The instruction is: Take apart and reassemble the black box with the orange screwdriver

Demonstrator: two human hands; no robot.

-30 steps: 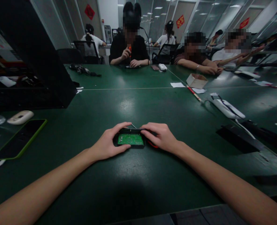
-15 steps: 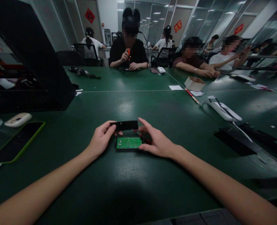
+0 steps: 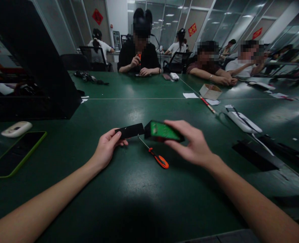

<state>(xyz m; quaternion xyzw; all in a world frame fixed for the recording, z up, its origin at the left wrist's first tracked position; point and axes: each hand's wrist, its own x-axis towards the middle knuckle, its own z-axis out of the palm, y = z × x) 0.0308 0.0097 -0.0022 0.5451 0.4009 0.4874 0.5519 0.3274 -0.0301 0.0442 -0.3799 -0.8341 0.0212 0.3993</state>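
Between thumb and fingers, my left hand (image 3: 108, 145) grips a flat black cover panel (image 3: 130, 131), its long side tilted up slightly to the right. My right hand (image 3: 193, 143) is closed round the right end of a black case with a green circuit board (image 3: 163, 131) showing on top; it is held above the table and slightly blurred. The left end of the case is close to the panel; I cannot tell whether they touch. Below them, on the green table, lies a screwdriver (image 3: 161, 160) with an orange and black handle, its tip pointing up-left.
A phone (image 3: 15, 155) and a white oval device (image 3: 17, 129) lie at left, beside a big black case (image 3: 55, 67). Black panels (image 3: 254, 153) and a white power strip (image 3: 244, 120) are at right. Across the table, a person (image 3: 139, 54) holds a screwdriver; a small box (image 3: 210, 91) stands nearby.
My right hand has lifted the case with the circuit board off the table, up and to the right, uncovering the screwdriver. The panel in my left hand has shifted slightly left and tilted.
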